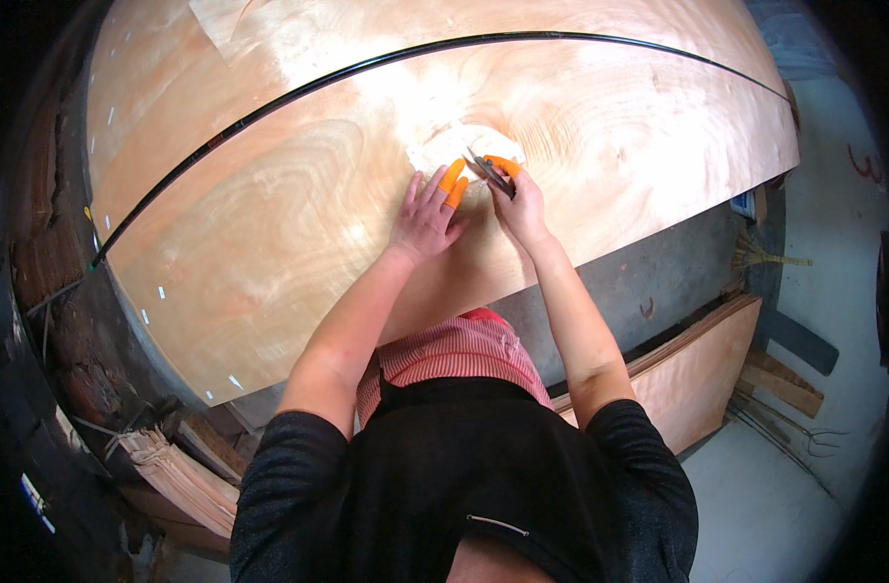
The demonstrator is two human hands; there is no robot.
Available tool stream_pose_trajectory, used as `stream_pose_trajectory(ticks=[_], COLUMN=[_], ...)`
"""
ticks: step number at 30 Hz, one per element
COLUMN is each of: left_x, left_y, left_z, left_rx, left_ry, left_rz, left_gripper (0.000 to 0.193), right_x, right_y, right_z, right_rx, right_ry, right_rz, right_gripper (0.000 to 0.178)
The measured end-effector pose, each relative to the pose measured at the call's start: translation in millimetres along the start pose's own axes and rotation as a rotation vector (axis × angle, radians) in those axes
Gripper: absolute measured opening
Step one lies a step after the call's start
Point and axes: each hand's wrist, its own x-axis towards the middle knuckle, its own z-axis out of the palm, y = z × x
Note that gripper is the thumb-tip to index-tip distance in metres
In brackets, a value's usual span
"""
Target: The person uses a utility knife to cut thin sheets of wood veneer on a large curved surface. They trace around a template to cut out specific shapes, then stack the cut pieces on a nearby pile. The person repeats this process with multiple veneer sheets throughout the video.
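A large sheet of pale wood veneer (270, 185) lies before me. On it, near the middle, is a lighter, irregular patch (435, 154). My left hand (425, 219) rests flat at the patch's near edge, fingers stretched out, two of them in orange finger covers. My right hand (522, 206), with an orange cover on a finger, grips a dark, slim knife (493, 175). Its pointed tip slants up and left onto the patch, close to the left fingertips. Glare washes out part of the patch, so its outline is hard to make out.
A long, thin black rod (352, 68) arcs across the sheet beyond my hands. Small white tape pieces (161, 292) dot the left edge. Wooden boards (702, 369) lean at the right, near a straw broom (755, 255). Stacked veneer strips (177, 476) stand at the lower left.
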Motion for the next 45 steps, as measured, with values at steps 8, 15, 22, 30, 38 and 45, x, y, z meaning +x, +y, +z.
stream_pose_trajectory(ticks=[8, 15, 22, 30, 38, 45], left_x=[0.3, 0.3, 0.6, -0.1, -3.3, -0.7], left_y=[0.2, 1.7, 3.0, 1.9, -4.3, -36.2], left_z=[-3.1, -5.4, -5.9, -2.2, -5.5, -42.7], left_rx=[-0.016, -0.018, -0.001, -0.028, -0.091, 0.008], left_ry=[-0.032, -0.027, -0.032, -0.031, 0.101, -0.095], left_rz=[-0.009, -0.009, -0.012, -0.020, -0.081, -0.159], left_gripper=[0.062, 0.064, 0.064, 0.067, 0.064, 0.056], right_x=[2.1, 0.3, 3.6, -19.3, -20.1, -41.5], right_y=[0.1, 4.0, 7.8, 12.6, 7.4, -3.4], right_z=[6.2, 11.8, 16.4, 8.4, 7.5, 3.8], right_rx=[0.126, 0.309, 0.429, 0.255, 0.277, 0.429], right_ry=[0.137, -0.030, 0.052, 0.032, 0.061, 0.004], right_rz=[0.078, 0.246, 0.202, 0.047, 0.060, 0.300], right_gripper=[0.028, 0.021, 0.022, 0.031, 0.028, 0.022])
